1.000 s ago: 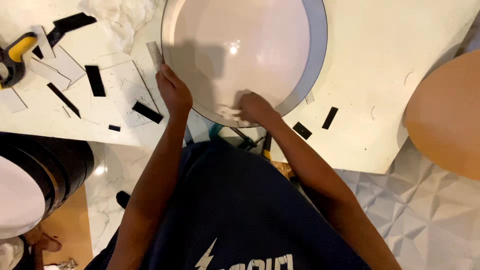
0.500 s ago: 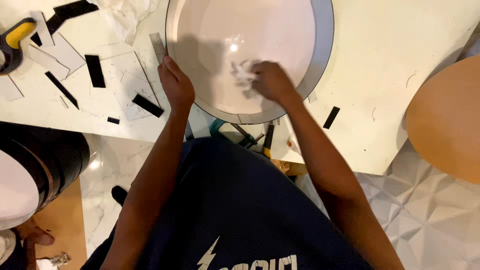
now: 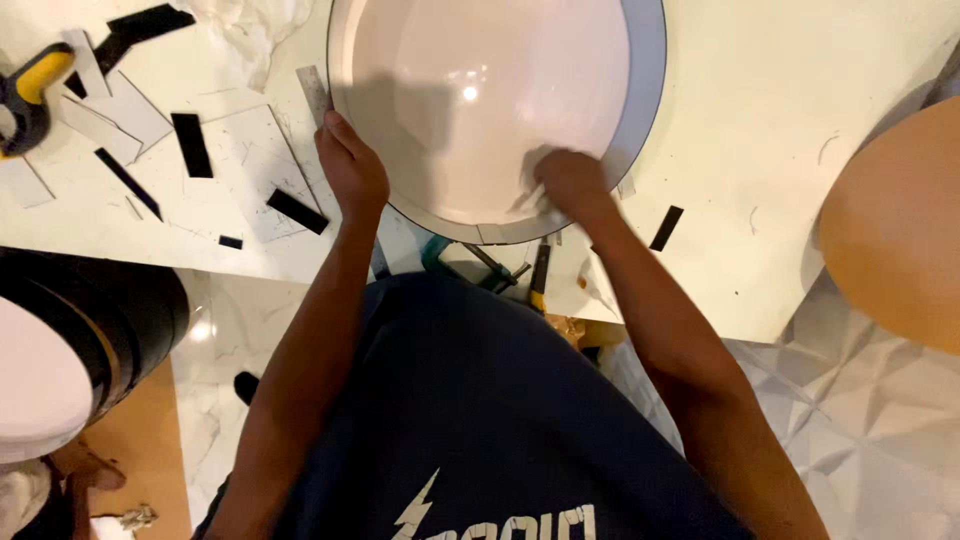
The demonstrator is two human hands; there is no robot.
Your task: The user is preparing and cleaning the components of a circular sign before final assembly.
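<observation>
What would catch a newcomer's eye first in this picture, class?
First the big glossy white dome, top centre on the table. The left hand grips its near-left rim, and the right hand presses a pale cloth on its lower right surface. Black strips and white offcuts lie scattered on the table's left.

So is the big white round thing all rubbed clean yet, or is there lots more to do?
Not finished, it seems. The white dome already looks glossy, with a bright light spot on it. The left hand grips its near-left rim, and the right hand presses a small pale piece, blurred, against the lower right edge. Black strips and white offcuts lie scattered on the table, not tidied up.
</observation>
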